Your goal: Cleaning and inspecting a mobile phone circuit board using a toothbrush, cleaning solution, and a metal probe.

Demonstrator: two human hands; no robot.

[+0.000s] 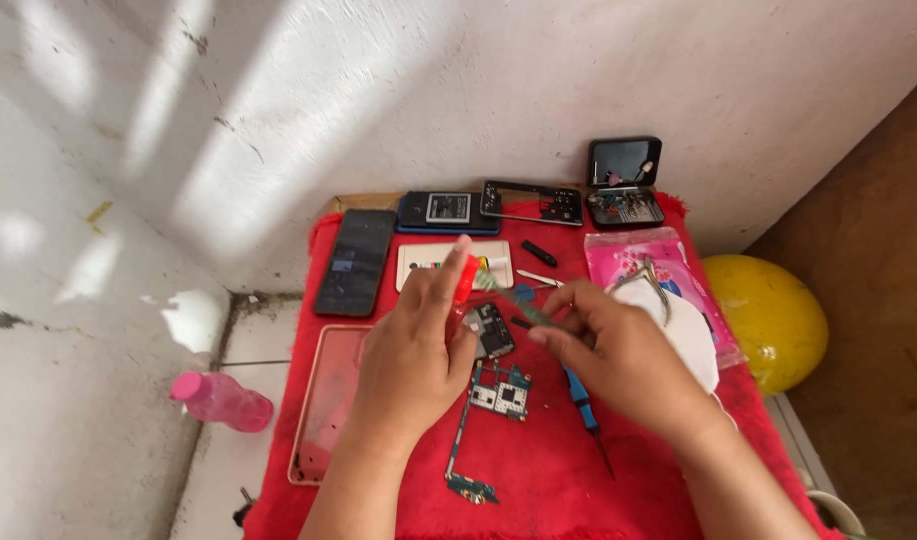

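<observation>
Left hand (414, 345) is clamped on a small red tool (466, 277); right hand (619, 350) pinches green tweezers (506, 297) above the circuit board (500, 392) on the red cloth (539, 470). Risk: a loosened pinch could drop the tweezers onto the exposed board

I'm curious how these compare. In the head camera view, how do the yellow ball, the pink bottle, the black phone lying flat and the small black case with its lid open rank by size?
Largest to smallest, as they look:
1. Yellow ball
2. Black phone
3. Pink bottle and the open black case look about alike; the case lies farther from the camera, so I won't rank them.
</observation>
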